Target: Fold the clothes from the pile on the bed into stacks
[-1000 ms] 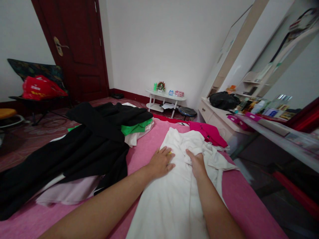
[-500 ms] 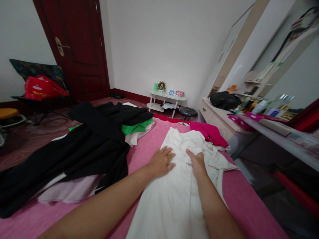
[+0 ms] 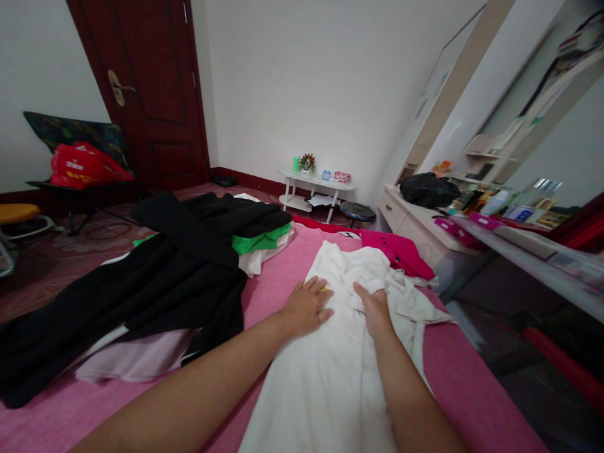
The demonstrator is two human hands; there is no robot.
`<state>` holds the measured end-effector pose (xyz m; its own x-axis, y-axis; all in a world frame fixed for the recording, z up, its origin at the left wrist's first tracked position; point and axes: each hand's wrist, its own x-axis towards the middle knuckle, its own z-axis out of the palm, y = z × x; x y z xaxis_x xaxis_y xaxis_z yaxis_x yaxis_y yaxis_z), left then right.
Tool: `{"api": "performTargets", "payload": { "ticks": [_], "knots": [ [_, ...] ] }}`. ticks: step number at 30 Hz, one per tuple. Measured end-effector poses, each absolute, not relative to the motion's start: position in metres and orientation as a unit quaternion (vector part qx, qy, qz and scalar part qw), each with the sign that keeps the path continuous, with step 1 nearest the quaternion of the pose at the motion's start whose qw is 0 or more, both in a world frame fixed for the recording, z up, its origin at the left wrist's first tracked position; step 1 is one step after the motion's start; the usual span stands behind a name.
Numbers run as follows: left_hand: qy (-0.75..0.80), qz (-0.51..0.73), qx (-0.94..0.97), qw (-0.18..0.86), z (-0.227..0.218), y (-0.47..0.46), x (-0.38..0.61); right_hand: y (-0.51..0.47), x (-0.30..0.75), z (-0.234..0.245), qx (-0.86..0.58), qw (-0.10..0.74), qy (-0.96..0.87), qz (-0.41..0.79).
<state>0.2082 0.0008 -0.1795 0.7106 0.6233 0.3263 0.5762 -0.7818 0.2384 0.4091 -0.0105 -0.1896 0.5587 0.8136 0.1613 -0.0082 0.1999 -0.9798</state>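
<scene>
A long white garment (image 3: 325, 371) lies spread on the pink bed cover (image 3: 278, 267), its lower end running out of view at the bottom. What looks like a short sleeve sticks out from it on the right. My left hand (image 3: 307, 307) rests flat on the garment's left edge, fingers spread, with a small yellow spot by the fingertips. Over a raised fold near the top, my right hand (image 3: 376, 308) has its thumb on the cloth and its fingers tucked under, out of sight.
Black clothing (image 3: 189, 270) is heaped on the left over green (image 3: 264, 239) and pale pink cloth (image 3: 136, 358). A folded magenta garment (image 3: 399, 251) lies beyond the white one. To the right stand a dresser (image 3: 410, 220) and a glass-topped table (image 3: 528, 255).
The view has shifted very slightly. Both hands and the white garment keep their places.
</scene>
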Motion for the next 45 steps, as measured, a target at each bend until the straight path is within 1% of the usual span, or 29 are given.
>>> {"api": "performTargets", "payload": {
  "ticks": [45],
  "knots": [
    [0.327, 0.195, 0.922, 0.066, -0.177, -0.0001, 0.2074, -0.0108, 0.408, -0.1894, -0.557, 0.685, -0.364, 0.297]
  ]
}}
